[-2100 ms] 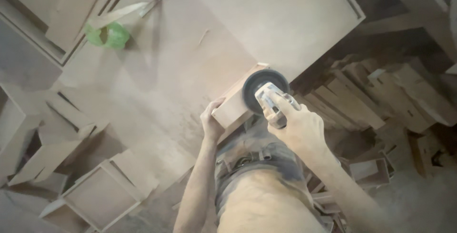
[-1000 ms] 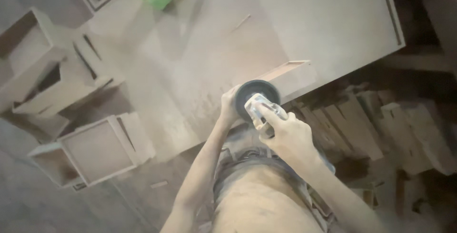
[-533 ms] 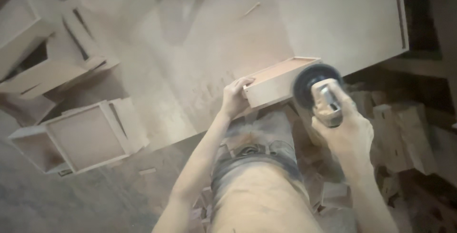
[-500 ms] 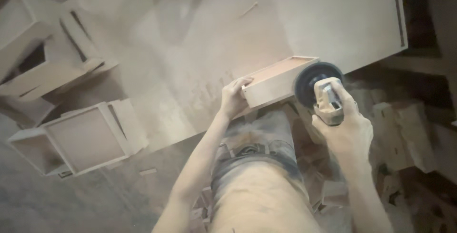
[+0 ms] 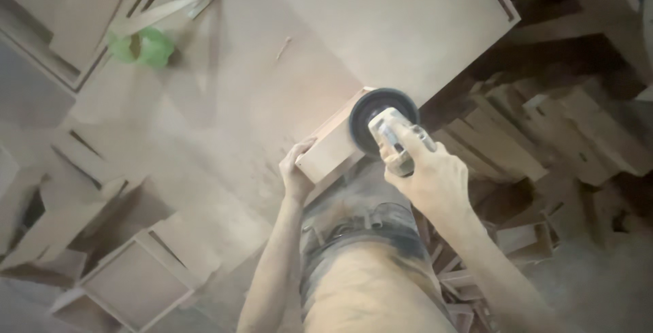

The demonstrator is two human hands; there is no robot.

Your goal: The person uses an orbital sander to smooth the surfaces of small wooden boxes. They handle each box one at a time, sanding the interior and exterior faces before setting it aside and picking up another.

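Block: small pale wooden block on bench edge, left hand fingers gripping its end.
Sander: grey round-disc handheld sander clasped by right hand, disc touching block.
Room: dusty wooden offcuts piled beside bench.

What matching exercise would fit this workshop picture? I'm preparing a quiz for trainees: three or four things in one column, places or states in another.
Things:
1. left hand
2. right hand
3. green bag
4. wooden block

Places or states:
A. lies far up the dusty board, near the top left
B. grips the sander
C. steadies the block's near end
D. has the sander's disc against its side

Pairs: 1-C, 2-B, 3-A, 4-D
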